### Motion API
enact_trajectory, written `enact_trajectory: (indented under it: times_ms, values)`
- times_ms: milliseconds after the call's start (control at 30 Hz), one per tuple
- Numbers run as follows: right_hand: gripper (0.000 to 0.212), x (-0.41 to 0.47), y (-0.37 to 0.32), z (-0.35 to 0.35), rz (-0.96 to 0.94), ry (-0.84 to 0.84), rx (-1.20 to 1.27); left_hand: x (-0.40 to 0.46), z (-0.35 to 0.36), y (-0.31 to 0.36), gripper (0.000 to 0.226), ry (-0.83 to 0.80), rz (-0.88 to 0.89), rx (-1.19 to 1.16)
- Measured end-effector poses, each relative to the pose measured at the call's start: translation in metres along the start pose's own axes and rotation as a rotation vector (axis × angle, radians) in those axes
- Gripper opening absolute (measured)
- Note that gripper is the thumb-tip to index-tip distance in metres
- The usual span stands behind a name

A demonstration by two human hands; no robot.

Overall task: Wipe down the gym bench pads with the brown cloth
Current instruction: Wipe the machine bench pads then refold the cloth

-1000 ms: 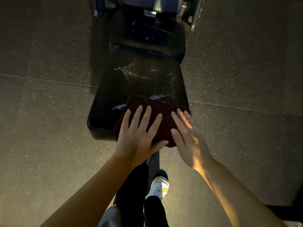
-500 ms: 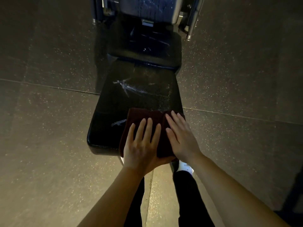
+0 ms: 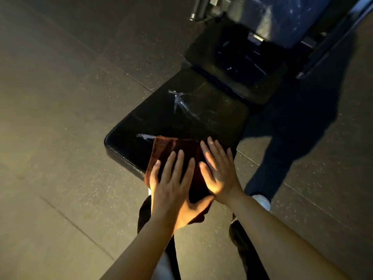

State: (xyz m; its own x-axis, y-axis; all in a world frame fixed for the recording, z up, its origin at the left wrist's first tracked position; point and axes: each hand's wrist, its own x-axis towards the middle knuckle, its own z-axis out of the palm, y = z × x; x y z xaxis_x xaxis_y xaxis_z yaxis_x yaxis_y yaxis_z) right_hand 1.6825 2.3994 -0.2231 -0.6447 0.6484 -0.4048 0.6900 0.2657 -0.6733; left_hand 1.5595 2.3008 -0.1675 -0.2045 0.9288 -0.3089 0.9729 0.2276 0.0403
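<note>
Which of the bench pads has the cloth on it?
The near pad, with white streaks; both hands press the cloth flat at its end. The far pad is bare.

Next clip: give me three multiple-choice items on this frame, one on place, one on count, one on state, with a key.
1. Where does the brown cloth lie?
A. on the near end of the long bench pad
B. on the floor
C. on the far small pad

2. How many hands touch the cloth?
A. none
B. one
C. two

3. How do the left hand and right hand lie?
A. clenched in fists
B. flat, fingers straight
C. pinching a corner

Key: 1 A, cloth drapes over the pad's near edge; 2 C, both rest on it; 3 B, fingers lie spread and straight.
</note>
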Motion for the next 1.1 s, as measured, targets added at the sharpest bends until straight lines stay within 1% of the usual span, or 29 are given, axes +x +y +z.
enact_trajectory:
  times_ms: [67, 167, 233, 333, 467, 600, 667, 800, 833, 933, 1000, 1100]
  values:
    - [0.067, 0.007, 0.013, -0.004, -0.106, -0.024, -0.071, 0.000, 0.003, 0.017, 0.084, 0.061, -0.125, -0.078]
    - [0.069, 0.016, 0.025, -0.010, -0.220, -0.035, -0.079, 0.004, 0.003, 0.031, 0.066, 0.209, -0.257, -0.242]
    - [0.064, 0.020, 0.033, -0.011, -0.259, -0.001, -0.068, 0.004, 0.006, 0.037, 0.059, 0.248, -0.311, -0.209]
    - [0.060, 0.023, 0.040, -0.008, -0.281, 0.034, -0.091, 0.004, 0.005, 0.040, 0.054, 0.259, -0.325, -0.163]
    - [0.056, 0.023, 0.044, -0.011, -0.324, -0.003, -0.157, 0.002, 0.007, 0.039, 0.053, 0.264, -0.313, -0.159]
    - [0.058, 0.026, 0.043, -0.020, -0.335, -0.088, -0.195, 0.003, 0.005, 0.037, 0.053, 0.249, -0.320, -0.136]
    - [0.059, 0.028, 0.044, -0.023, -0.347, -0.091, -0.214, 0.004, 0.007, 0.037, 0.052, 0.250, -0.339, -0.144]
    - [0.060, 0.033, 0.048, -0.025, -0.407, -0.115, -0.233, 0.007, 0.007, 0.040, 0.051, 0.297, -0.367, -0.181]
    - [0.061, 0.033, 0.047, -0.026, -0.410, -0.135, -0.225, 0.007, 0.007, 0.041, 0.050, 0.316, -0.397, -0.189]
    - [0.066, 0.032, 0.048, -0.037, -0.414, -0.282, -0.203, 0.008, 0.010, 0.056, 0.047, 0.367, -0.548, -0.211]
    - [0.066, 0.036, 0.055, -0.045, -0.487, -0.346, -0.223, 0.012, 0.010, 0.068, 0.045, 0.393, -0.648, -0.213]
    - [0.065, 0.052, 0.068, -0.057, -0.644, -0.445, -0.265, 0.021, 0.013, 0.086, 0.045, 0.455, -0.809, -0.198]
